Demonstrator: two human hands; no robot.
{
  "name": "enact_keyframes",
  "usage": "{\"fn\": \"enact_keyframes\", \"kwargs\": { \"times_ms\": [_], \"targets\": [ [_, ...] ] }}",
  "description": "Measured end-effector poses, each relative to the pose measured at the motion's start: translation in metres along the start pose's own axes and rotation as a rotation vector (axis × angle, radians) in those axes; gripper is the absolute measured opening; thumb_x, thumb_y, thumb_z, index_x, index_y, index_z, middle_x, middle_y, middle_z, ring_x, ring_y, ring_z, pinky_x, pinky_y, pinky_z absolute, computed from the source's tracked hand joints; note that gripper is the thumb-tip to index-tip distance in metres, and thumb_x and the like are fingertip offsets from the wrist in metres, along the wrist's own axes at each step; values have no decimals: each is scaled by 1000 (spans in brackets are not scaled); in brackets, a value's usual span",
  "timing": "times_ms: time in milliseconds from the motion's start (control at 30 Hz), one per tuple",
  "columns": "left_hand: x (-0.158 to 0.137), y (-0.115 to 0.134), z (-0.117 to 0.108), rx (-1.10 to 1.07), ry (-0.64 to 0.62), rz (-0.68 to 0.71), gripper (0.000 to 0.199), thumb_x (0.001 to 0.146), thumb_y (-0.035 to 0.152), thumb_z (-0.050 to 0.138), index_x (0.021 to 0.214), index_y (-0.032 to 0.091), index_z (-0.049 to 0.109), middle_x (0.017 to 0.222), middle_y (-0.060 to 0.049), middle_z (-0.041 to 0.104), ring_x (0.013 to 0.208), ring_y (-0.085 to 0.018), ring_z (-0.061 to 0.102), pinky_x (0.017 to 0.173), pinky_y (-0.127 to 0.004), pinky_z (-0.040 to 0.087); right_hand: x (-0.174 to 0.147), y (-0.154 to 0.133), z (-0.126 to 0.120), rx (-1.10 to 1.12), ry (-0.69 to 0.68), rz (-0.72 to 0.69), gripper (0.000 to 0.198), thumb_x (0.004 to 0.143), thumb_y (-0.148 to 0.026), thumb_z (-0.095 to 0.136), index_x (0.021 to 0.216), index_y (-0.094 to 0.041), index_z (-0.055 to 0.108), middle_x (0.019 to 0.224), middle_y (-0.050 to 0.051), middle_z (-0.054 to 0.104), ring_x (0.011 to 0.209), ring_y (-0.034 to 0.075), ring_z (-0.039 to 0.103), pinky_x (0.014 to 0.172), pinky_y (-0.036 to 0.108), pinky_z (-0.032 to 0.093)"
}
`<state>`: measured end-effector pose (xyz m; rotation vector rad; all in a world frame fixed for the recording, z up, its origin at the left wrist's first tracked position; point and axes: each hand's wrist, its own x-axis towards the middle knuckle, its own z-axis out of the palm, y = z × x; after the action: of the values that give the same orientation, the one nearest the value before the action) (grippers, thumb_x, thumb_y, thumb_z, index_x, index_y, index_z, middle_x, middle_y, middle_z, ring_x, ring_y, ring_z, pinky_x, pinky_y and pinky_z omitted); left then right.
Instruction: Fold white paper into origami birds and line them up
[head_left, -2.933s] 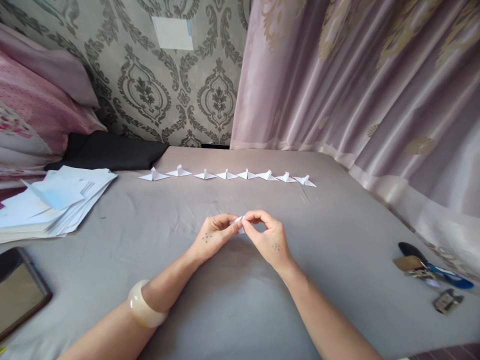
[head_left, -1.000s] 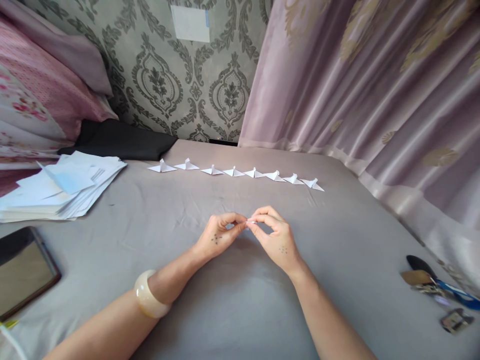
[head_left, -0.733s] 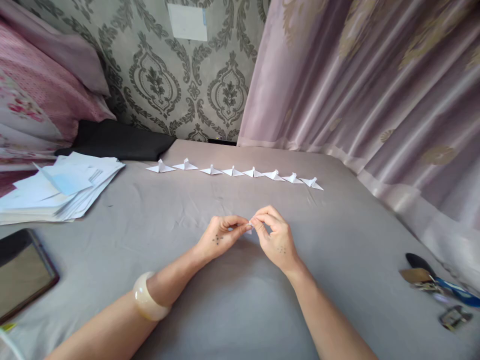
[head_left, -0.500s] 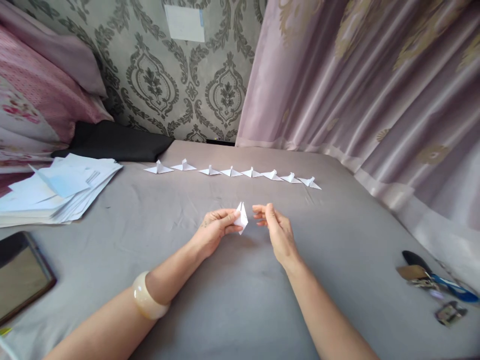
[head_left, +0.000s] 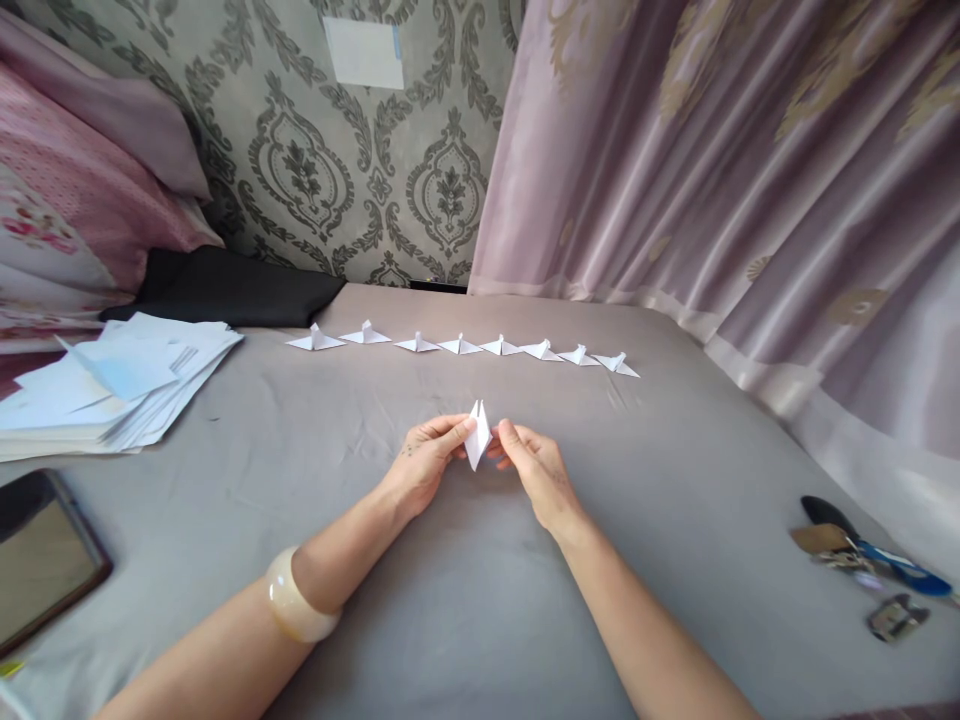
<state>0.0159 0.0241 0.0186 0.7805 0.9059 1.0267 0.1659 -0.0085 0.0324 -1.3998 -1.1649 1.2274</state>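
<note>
A small white folded paper (head_left: 478, 440), diamond-shaped with two narrow points at its top, is held upright above the grey cloth. My left hand (head_left: 429, 458) pinches its left side, thumb in front and fingers behind. At its right edge, the curled fingers and thumb of my right hand (head_left: 538, 468) close in on the paper; the fingertips are partly hidden. Beyond my hands, several white origami birds (head_left: 460, 345) with spread wings stand in a row across the cloth.
On the left lie a stack of papers (head_left: 142, 400), a dark-framed phone or tablet (head_left: 45, 560) and a folded black cloth (head_left: 240, 290). Keys (head_left: 844, 555) and a small metal object (head_left: 898, 618) are at the right. Curtains (head_left: 660, 150) hang along the right edge.
My right hand has moved left from beside the paper to its right edge, its fingers curling in. The paper has turned slightly while my left hand keeps its pinch.
</note>
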Motion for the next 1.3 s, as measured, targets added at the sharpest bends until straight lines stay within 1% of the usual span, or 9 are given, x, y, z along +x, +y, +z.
{"fn": "enact_keyframes", "kwargs": {
  "times_ms": [133,300,400,567,733,833,1000,1200,1300],
  "targets": [
    [1,0,-1,45,-5,20,22,68,34,78,80,15,76,67,-2,67,61,-11,51,64,-26,39,-2,-3,0,41,-20,14,33,75,-48,68,87,-17,71,81,5,71,80,19,63,72,29,46],
    [1,-2,-5,35,-223,-2,29,80,39,68,89,13,75,73,-8,70,70,-18,61,74,-32,44,1,0,-3,107,-30,55,29,74,-43,70,83,-15,71,73,4,68,71,15,59,68,27,45],
    [2,-2,-6,12,-271,-8,31,82,39,66,93,12,74,77,-9,70,73,-19,62,76,-32,45,5,4,-6,133,-25,57,29,71,-42,72,80,-15,71,69,3,66,66,13,57,65,26,44],
    [3,-1,-5,27,-162,-40,38,78,47,68,92,13,72,76,-6,67,71,-15,59,71,-27,45,11,11,-8,79,62,34,29,70,-43,72,77,-15,69,62,0,63,61,12,54,63,25,43],
    [0,1,-2,271,-56,-10,30,66,40,79,78,13,72,65,-2,63,59,-10,50,58,-23,37,10,15,-4,-10,118,-45,25,70,-39,72,75,-15,68,67,1,66,65,14,57,65,27,44],
    [1,2,-3,288,-27,-19,28,65,39,79,70,13,70,55,1,57,52,-9,44,54,-24,33,9,14,-3,2,94,-36,27,72,-42,70,79,-15,69,69,2,67,66,14,58,64,26,44],
    [5,1,-6,254,-57,-45,28,64,39,78,63,13,66,50,2,52,47,-7,39,50,-24,27,14,16,-4,161,-68,125,36,69,-49,71,80,-15,71,70,3,66,63,12,57,54,23,41],
    [4,0,-5,349,-30,-25,31,62,41,77,61,15,60,47,3,50,44,-8,39,47,-24,23,17,25,1,146,-40,86,42,63,-53,74,74,-13,68,58,-1,59,54,9,51,52,21,40],
    [3,0,-5,370,-23,17,33,62,43,76,60,14,59,49,2,52,45,-8,41,48,-24,26,16,26,2,132,-64,71,42,64,-52,74,77,-13,69,63,1,63,57,9,53,54,22,41]
  ]
}}
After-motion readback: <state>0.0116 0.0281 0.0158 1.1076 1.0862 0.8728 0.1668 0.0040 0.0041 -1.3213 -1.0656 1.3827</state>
